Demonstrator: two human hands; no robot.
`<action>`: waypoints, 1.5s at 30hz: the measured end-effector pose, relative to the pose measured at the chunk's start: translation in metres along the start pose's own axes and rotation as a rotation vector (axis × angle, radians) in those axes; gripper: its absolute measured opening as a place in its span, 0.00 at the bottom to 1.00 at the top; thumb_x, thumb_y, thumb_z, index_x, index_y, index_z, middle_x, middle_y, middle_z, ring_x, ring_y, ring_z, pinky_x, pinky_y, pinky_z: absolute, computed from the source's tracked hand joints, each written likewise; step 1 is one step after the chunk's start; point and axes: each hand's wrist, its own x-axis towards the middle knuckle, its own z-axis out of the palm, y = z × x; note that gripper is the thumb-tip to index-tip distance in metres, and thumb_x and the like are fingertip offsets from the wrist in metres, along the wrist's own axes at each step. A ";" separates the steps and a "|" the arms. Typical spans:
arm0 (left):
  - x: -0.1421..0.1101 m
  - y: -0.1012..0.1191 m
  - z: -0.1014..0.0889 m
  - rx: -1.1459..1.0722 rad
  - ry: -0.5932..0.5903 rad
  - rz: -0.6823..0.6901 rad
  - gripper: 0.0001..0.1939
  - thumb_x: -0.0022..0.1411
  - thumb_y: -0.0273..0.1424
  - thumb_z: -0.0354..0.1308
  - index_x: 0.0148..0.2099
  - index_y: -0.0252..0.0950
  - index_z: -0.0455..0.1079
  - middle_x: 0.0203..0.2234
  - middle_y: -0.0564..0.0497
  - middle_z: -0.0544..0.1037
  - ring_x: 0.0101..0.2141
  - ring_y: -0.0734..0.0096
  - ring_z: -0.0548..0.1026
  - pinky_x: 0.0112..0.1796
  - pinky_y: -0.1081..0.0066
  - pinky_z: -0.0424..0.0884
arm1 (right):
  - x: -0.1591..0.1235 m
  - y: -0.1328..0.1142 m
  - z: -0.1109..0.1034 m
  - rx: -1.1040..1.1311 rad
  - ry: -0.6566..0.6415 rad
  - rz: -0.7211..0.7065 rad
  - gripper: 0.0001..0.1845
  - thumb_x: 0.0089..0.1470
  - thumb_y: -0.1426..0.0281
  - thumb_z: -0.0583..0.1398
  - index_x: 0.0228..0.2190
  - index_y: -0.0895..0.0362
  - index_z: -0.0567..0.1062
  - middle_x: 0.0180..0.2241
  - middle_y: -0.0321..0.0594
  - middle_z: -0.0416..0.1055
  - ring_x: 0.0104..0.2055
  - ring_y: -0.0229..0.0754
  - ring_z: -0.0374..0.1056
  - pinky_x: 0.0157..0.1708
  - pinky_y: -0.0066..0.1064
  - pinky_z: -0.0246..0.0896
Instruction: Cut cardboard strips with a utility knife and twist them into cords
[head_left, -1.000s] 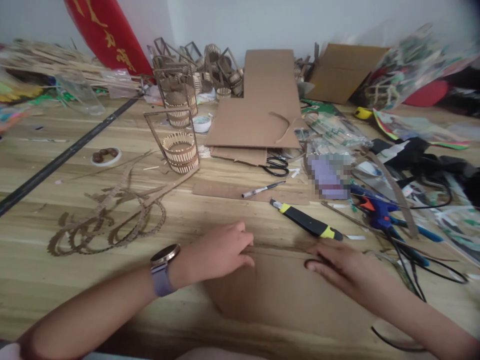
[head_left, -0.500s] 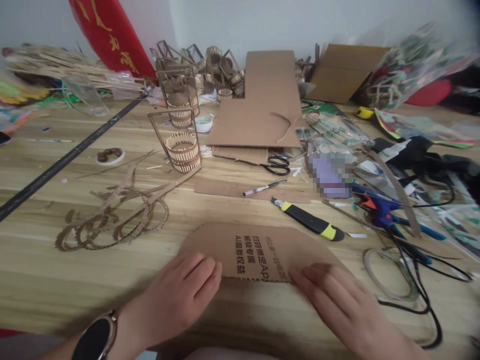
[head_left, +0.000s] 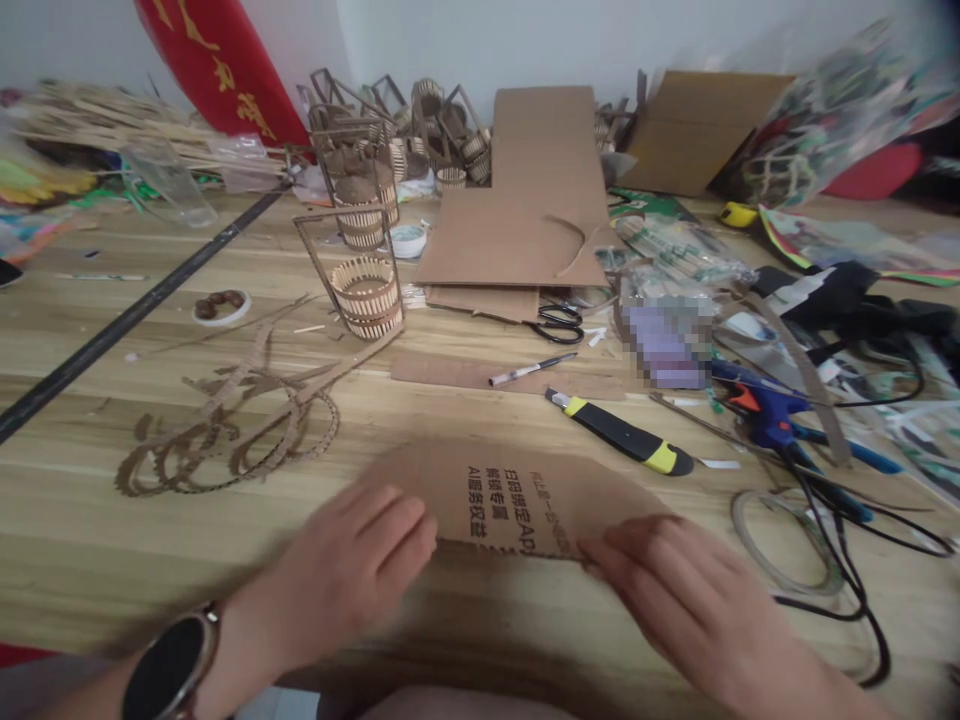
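Note:
A brown piece of cardboard (head_left: 457,490) with printed dark lettering and rounded far corners lies before me on the wooden table. My left hand (head_left: 360,570) is closed on its near left edge, fingers curled and thumb hidden. At the near right edge, my right hand (head_left: 667,580) pinches the same cardboard between thumb and fingers. Just beyond it, a black and yellow utility knife (head_left: 619,433) rests with some blade out. A pen (head_left: 532,370) lies on a flat cardboard strip (head_left: 442,372) farther back.
Curled cardboard strips (head_left: 247,430) lie at left, near a small basket (head_left: 367,298) with a tall handle. Scissors (head_left: 559,323) sit by large cardboard sheets (head_left: 517,235). On the right are a blue glue gun (head_left: 776,415) with its cable and a coil (head_left: 787,545).
Both hands keep their hold on the cardboard. Its near edge looks slightly raised and bent compared with before. The view has shifted slightly.

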 end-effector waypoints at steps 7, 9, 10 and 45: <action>0.069 -0.067 -0.017 -0.351 -0.444 -0.213 0.10 0.71 0.30 0.52 0.37 0.37 0.73 0.30 0.54 0.77 0.34 0.69 0.74 0.37 0.69 0.67 | 0.044 0.056 -0.015 0.446 -0.397 0.424 0.15 0.65 0.63 0.51 0.36 0.53 0.76 0.30 0.38 0.75 0.29 0.39 0.72 0.28 0.28 0.66; 0.073 -0.074 -0.001 -0.306 -0.545 -0.260 0.07 0.69 0.32 0.56 0.41 0.37 0.75 0.35 0.51 0.78 0.39 0.65 0.75 0.41 0.67 0.68 | 0.037 0.077 0.002 0.359 -0.444 0.523 0.17 0.63 0.59 0.52 0.39 0.54 0.77 0.34 0.42 0.77 0.33 0.44 0.73 0.33 0.34 0.68; 0.071 -0.072 0.009 -0.193 -0.498 -0.299 0.10 0.67 0.34 0.59 0.47 0.35 0.74 0.41 0.47 0.78 0.44 0.59 0.74 0.45 0.62 0.68 | 0.030 0.087 0.012 0.254 -0.435 0.534 0.19 0.62 0.59 0.51 0.39 0.56 0.77 0.37 0.46 0.77 0.38 0.48 0.74 0.39 0.39 0.68; 0.010 0.006 0.079 -0.043 -0.281 -0.325 0.45 0.68 0.57 0.40 0.67 0.19 0.54 0.66 0.28 0.57 0.67 0.46 0.53 0.64 0.52 0.48 | 0.069 0.029 0.034 -0.108 -0.715 0.106 0.29 0.52 0.81 0.59 0.55 0.50 0.69 0.26 0.31 0.76 0.22 0.39 0.73 0.16 0.28 0.46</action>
